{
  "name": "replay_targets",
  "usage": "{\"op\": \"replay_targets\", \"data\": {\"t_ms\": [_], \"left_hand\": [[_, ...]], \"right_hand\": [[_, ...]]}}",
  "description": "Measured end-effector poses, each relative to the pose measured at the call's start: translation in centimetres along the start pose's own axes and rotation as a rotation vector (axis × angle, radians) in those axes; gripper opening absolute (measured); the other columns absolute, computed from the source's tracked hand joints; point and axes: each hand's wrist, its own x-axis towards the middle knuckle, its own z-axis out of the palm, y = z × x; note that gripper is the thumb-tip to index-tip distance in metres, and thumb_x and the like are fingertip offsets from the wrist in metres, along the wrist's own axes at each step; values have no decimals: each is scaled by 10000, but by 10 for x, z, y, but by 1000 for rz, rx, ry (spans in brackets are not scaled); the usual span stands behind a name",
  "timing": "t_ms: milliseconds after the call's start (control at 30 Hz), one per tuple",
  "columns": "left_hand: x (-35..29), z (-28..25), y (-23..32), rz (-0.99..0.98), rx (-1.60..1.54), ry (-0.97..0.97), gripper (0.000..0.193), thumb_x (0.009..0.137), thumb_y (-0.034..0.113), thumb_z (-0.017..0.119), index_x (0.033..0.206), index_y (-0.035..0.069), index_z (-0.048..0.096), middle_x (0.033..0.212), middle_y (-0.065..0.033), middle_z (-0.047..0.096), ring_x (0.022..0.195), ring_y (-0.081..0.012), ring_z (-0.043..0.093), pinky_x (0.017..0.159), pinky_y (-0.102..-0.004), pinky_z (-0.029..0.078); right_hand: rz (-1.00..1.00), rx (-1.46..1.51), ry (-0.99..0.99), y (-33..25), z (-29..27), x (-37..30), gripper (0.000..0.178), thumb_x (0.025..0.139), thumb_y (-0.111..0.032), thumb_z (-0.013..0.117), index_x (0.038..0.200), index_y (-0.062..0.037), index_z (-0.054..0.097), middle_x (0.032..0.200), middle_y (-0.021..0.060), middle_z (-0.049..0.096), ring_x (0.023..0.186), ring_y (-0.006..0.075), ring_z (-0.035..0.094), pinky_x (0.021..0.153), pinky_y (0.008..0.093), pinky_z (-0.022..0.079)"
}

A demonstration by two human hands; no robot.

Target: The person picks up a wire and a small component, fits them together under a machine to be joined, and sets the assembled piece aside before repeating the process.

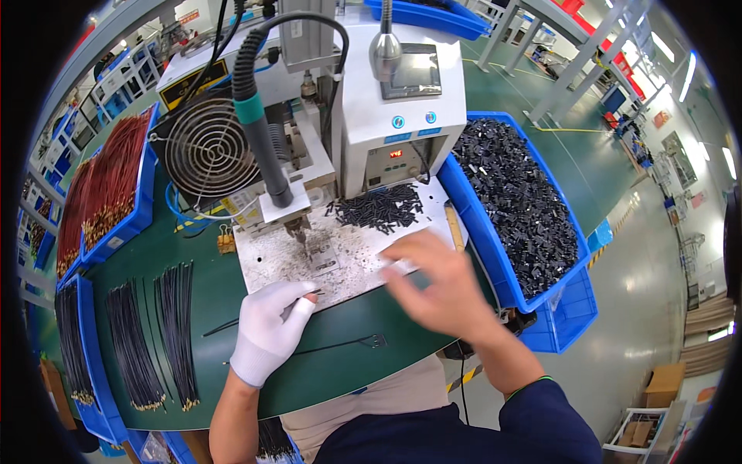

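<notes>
A workshop with a shiny floor spreads behind a green table (212, 286), with a white soiled plate (267, 267) lying on it. The left hand (270, 325), in a white glove, pinches a thin black cable (222, 328) between thumb and forefinger, its tip poking out over the plate's near edge. The right hand (437, 282) is bare and blurred, thumb and fingers curved well apart; it hangs over the plate's right part — whether anything small sits in it, I cannot tell.

A second black cable (332, 348) lies on the table just beside the gloved wrist. A pile of short black tubes (379, 209) rests at the back of the plate, beside a machine tool with a teal collar (249, 110).

To the right, a blue bin (481, 241) is heaped with small black parts (514, 209). To the left, another blue bin (139, 209) holds red cables (116, 174); nearer, a blue tray (89, 332) holds black cables with brass-coloured ends, and two loose bundles (178, 332) lie beside it.

The left forearm rises steeply from the lower edge; the right one slants in from the lower right — out of a dark blue sleeve (549, 421).
</notes>
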Motion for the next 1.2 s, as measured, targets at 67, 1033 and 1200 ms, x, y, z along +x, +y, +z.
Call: {"op": "replay_targets", "data": {"t_ms": [67, 1033, 1200], "left_hand": [[-2, -1, -1, -9, -8, 9, 202, 1026, 123, 803, 1190, 9, 833, 908, -173, 777, 734, -325, 731, 722, -414, 581], [7, 6, -14, 101, 42, 105, 167, 1016, 112, 829, 1144, 6, 844, 895, -189, 792, 687, -295, 731, 681, -382, 572], [11, 1, -21, 96, 104, 130, 207, 1019, 148, 792, 1174, 26, 854, 950, -188, 824, 770, -342, 795, 732, -407, 616]], "right_hand": [[47, -362, 78, 11, -48, 9, 141, 944, -61, 821, 1082, -36, 820, 1112, 157, 817, 1096, 382, 779, 949, 474, 637], [397, 544, -184, 28, -18, -13, 288, 979, -46, 923, 1247, 23, 845, 1084, 51, 826, 947, 93, 723, 862, 277, 612], [256, 466, -256, 31, 36, 11, 245, 1015, -103, 895, 1229, 9, 854, 986, 29, 814, 851, 67, 680, 778, 260, 574]]}}
